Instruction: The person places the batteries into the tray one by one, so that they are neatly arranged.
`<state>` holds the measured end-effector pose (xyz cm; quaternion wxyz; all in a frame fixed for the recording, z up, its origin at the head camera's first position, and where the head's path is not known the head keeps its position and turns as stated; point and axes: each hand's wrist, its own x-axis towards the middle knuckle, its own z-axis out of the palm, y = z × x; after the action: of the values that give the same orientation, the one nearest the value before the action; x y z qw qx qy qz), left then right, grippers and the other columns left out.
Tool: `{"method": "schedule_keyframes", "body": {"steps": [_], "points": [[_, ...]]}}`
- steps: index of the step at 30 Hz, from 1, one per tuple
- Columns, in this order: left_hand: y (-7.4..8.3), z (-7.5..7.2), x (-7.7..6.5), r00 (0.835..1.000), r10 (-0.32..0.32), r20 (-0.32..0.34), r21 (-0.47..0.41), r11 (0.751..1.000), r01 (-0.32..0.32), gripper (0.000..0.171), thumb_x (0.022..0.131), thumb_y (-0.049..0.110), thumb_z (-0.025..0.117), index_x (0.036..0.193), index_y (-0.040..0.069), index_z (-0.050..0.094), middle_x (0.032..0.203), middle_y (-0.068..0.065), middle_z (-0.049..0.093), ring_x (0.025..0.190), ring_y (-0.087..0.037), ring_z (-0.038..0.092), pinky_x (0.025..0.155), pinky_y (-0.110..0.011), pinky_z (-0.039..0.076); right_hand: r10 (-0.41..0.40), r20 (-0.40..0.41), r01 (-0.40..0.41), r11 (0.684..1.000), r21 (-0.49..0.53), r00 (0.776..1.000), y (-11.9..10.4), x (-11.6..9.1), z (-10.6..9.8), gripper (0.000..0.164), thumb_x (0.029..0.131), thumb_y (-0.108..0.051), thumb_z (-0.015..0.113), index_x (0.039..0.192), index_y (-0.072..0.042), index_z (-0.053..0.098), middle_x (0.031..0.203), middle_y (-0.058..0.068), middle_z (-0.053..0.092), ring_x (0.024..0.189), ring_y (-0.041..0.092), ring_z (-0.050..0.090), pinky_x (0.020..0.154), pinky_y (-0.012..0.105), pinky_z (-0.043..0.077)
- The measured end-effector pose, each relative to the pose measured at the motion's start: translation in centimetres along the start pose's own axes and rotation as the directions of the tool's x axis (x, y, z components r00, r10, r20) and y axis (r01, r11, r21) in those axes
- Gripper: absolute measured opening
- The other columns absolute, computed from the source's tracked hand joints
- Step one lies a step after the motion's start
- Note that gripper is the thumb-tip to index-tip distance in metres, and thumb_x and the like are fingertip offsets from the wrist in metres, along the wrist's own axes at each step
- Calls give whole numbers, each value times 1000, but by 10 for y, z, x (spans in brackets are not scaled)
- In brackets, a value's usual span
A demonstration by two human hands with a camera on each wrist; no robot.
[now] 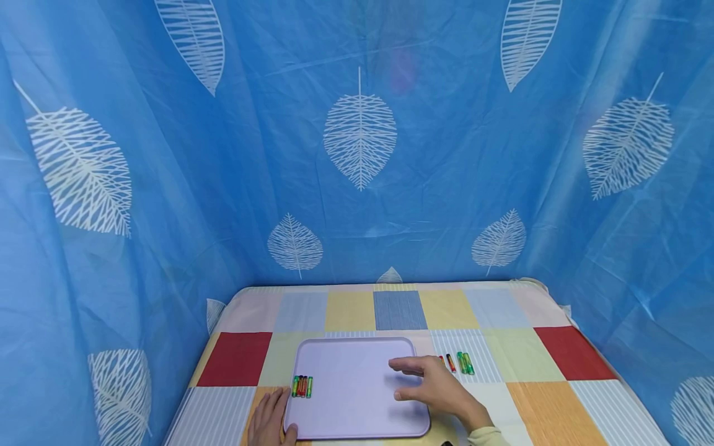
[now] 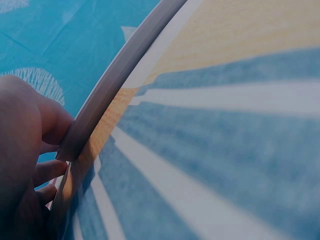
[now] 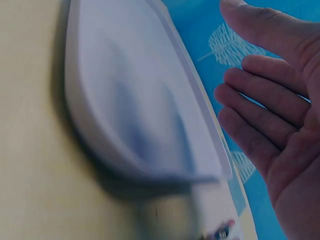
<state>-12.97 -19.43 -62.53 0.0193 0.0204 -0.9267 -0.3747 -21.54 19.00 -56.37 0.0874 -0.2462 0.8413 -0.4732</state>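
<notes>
A pale lilac tray with a low rim lies on the patchwork cloth. My left hand grips its near left corner, thumb on the near side and fingers along the left side. In the left wrist view, the thumb meets the tray rim. Several small batteries, green and red, stand side by side in a row inside the tray's left edge. My right hand hovers over the tray's right side, fingers extended, thumb apart, palm bare in the right wrist view.
Right of the tray, two green batteries and a red-and-black battery lie on the cloth, with another red one partly behind my right hand. A small dark object shows at the bottom edge. Blue leaf-print curtains enclose the table.
</notes>
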Motion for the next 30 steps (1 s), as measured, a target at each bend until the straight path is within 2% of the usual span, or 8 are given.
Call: {"method": "schedule_keyframes", "body": {"steps": [5,13,16,21,25,30], "points": [[0,-2,0,1000,-3,8,12,1000,3,68,91,17,68,155,-2,54,161,-28,50,153,-56,30,122,-85,21,4,-3,-4,1000,-6,1000,7,-15,-14,56,90,-24,91,139,-3,74,140,14,75,130,34,73,109,42,61],[0,-3,0,1000,-11,17,12,1000,11,68,92,17,68,156,-1,54,161,-27,50,154,-56,30,122,-85,21,77,-7,-77,997,-4,997,19,-36,-37,54,90,-22,90,139,-6,74,144,14,73,132,43,70,109,49,59],[0,-2,1,1000,-7,21,10,1000,7,69,92,18,68,157,-2,54,162,-27,49,154,-56,30,122,-85,21,92,-15,-92,995,-47,996,25,-43,-44,53,90,-24,91,138,-8,75,141,11,75,129,36,73,109,42,61],[0,-3,1,1000,-7,25,10,1000,6,68,93,18,67,157,-2,54,162,-27,49,154,-56,30,121,-86,21,108,-22,-110,989,-102,994,33,-54,-50,53,87,-24,92,135,-10,77,135,4,79,126,15,74,104,24,60],[0,-4,0,1000,-8,25,8,1000,8,68,93,18,67,157,-1,54,162,-27,49,154,-56,30,122,-86,21,133,-28,-136,982,-133,991,38,-60,-51,50,86,-22,92,133,-13,78,132,-1,80,125,5,71,104,22,60],[1,-3,1,999,-12,34,7,1000,11,69,93,18,68,157,-1,53,162,-28,48,154,-56,29,122,-86,20,167,-41,-172,974,-146,985,41,-63,-51,49,85,-22,93,132,-18,79,131,-7,80,127,6,68,105,19,56]]}}
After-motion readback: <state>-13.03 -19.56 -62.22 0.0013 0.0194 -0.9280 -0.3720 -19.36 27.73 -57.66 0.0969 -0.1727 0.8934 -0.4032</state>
